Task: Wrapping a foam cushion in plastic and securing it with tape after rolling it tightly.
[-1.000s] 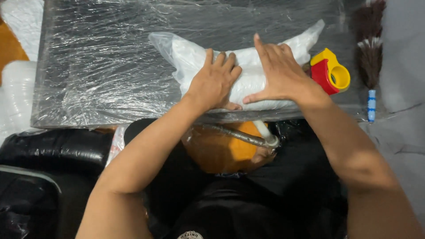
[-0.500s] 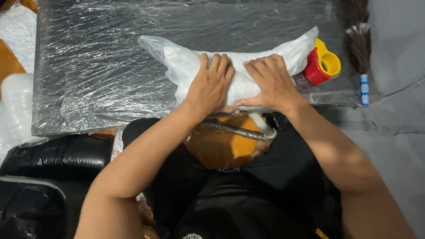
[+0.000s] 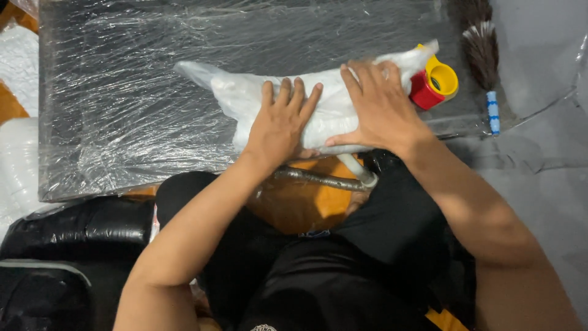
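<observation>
A white plastic-wrapped bundle [image 3: 245, 95] lies on a dark table covered in clear plastic film [image 3: 122, 92]. My left hand [image 3: 278, 125] presses flat on the bundle's middle, fingers together and pointing away from me. To its right, my right hand [image 3: 380, 107] lies flat on the bundle's right part, thumb pointing left along its near edge. Both palms rest on the bundle without gripping it. A red and yellow tape dispenser [image 3: 435, 83] sits just past my right hand, touching the bundle's right end.
A small brush with dark bristles and a white, blue-striped handle [image 3: 484, 61] lies at the table's right edge. A grey hose [image 3: 324, 179] crosses an orange object under the table by my lap. A black bag [image 3: 67, 245] sits at lower left, white plastic [image 3: 18, 61] at far left.
Both hands have stayed flat on the bundle, pressing and sliding slightly. The view has shifted, so the bundle and the tape dispenser sit a little differently in frame.
</observation>
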